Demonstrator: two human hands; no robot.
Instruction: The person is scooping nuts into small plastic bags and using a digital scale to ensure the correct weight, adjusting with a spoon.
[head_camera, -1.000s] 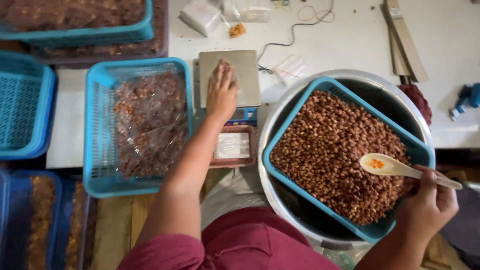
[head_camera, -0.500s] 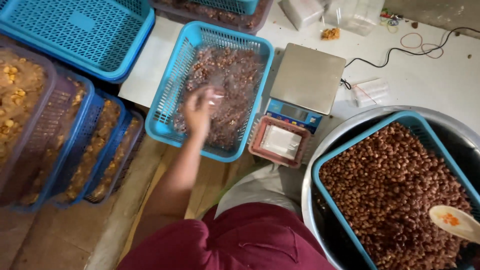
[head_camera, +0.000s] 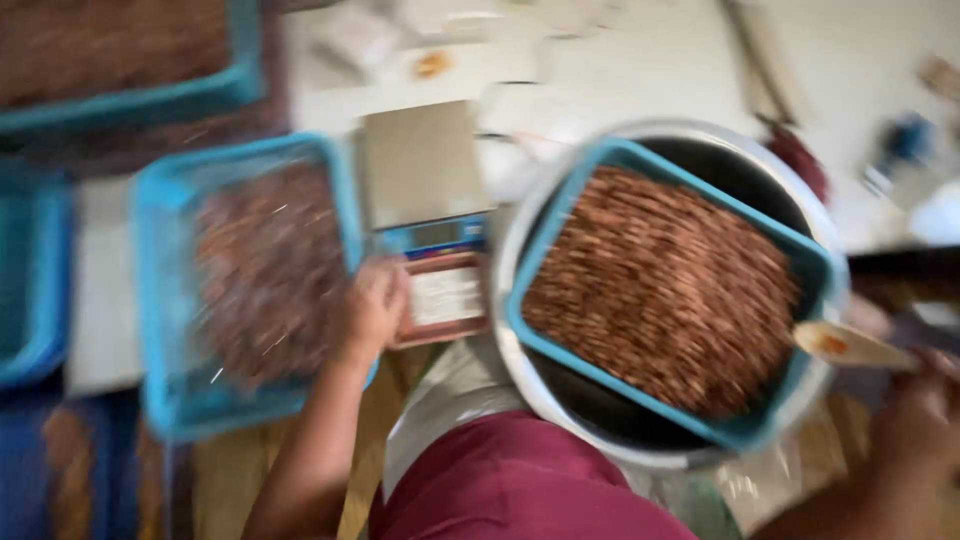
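You look down on a white counter (head_camera: 640, 75) that runs across the far side, evenly lit. Nearer you, a wooden floor (head_camera: 225, 480) shows at the lower left. Everything is blurred.

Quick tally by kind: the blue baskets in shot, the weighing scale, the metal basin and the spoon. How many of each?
Blue plastic baskets: 4, top left, far left, beside the left hand, in the basin
Flat grey weighing scale: 1
Round metal basin: 1
Pale spoon: 1
Total: 7
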